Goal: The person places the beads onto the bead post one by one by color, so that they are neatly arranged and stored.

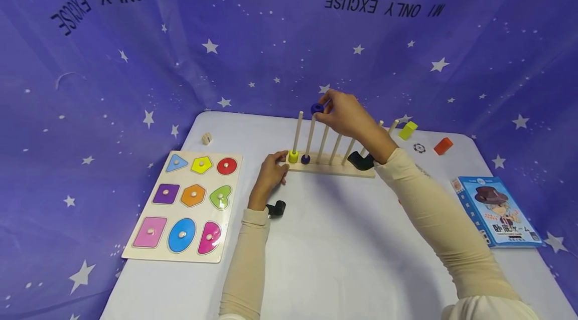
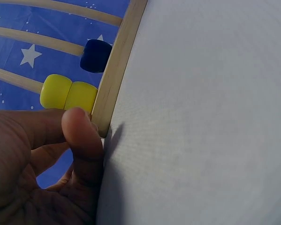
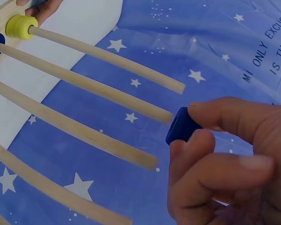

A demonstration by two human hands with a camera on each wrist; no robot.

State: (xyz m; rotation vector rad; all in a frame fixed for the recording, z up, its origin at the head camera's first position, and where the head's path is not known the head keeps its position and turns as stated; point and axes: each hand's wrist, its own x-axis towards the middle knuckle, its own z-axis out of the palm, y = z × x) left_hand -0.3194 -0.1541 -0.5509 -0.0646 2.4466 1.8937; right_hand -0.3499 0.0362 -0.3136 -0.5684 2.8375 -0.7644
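Note:
A wooden peg stand (image 1: 331, 168) with several upright pegs stands on the table. My left hand (image 1: 272, 173) holds its left end between thumb and fingers. Two yellow beads (image 2: 67, 91) are stacked at the bottom of the leftmost peg, beside that hand. One dark blue bead (image 2: 95, 56) sits at the foot of the second peg. Up at the top of this second peg, my right hand (image 1: 345, 114) pinches another blue bead (image 3: 182, 125). In the right wrist view its hole faces the peg's tip, right at the end of the wood.
A shape puzzle board (image 1: 180, 255) with knobbed pieces lies at the left, a small wooden piece (image 1: 206, 138) behind it. On the right are a yellow block (image 1: 408, 130), a red block (image 1: 443, 146), a round black-and-white token (image 1: 419, 148) and a blue game box (image 1: 501, 212).

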